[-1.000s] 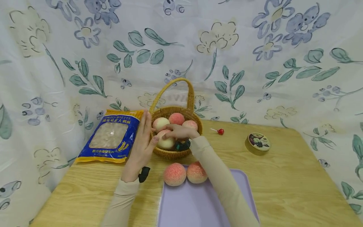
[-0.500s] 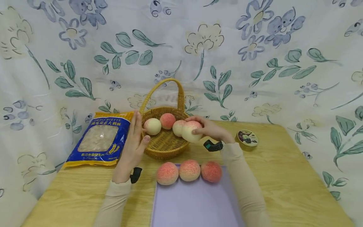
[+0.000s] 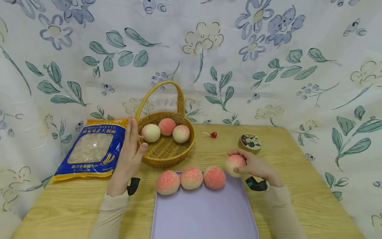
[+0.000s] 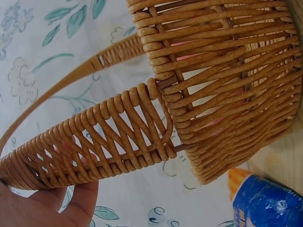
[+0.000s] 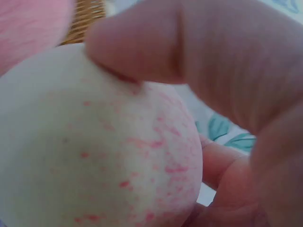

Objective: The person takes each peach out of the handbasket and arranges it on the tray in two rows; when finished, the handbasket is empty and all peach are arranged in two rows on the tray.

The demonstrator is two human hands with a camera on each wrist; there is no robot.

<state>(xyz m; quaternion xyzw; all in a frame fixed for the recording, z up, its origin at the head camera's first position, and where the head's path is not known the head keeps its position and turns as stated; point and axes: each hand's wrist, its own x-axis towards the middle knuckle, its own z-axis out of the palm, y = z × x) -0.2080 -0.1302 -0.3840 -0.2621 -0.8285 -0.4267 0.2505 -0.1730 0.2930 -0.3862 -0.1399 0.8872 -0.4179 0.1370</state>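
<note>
My right hand (image 3: 258, 166) holds a white-and-pink peach (image 3: 232, 165) between thumb and fingers at the far right corner of the lilac tray (image 3: 203, 212). Close up in the right wrist view, the thumb presses on that peach (image 5: 109, 146). Three redder peaches stand in a row along the tray's far edge, the nearest one (image 3: 214, 177) just left of the held peach. Straight fingers of my left hand (image 3: 126, 159) rest against the left side of the wicker basket (image 3: 167, 162); in the left wrist view they touch its handle (image 4: 94, 142). Three peaches (image 3: 181, 133) lie inside the basket.
A blue-and-yellow pasta bag (image 3: 89, 149) lies left of the basket, beside my left hand. A red lollipop (image 3: 213, 134) and a round tin (image 3: 250, 142) sit on the wooden table (image 3: 298, 186) toward the back right. A floral curtain (image 3: 191, 66) hangs behind.
My right hand has lifted a peach out of the basket and carried it right and nearer, to the tray's far right corner. My left hand stays at the basket.
</note>
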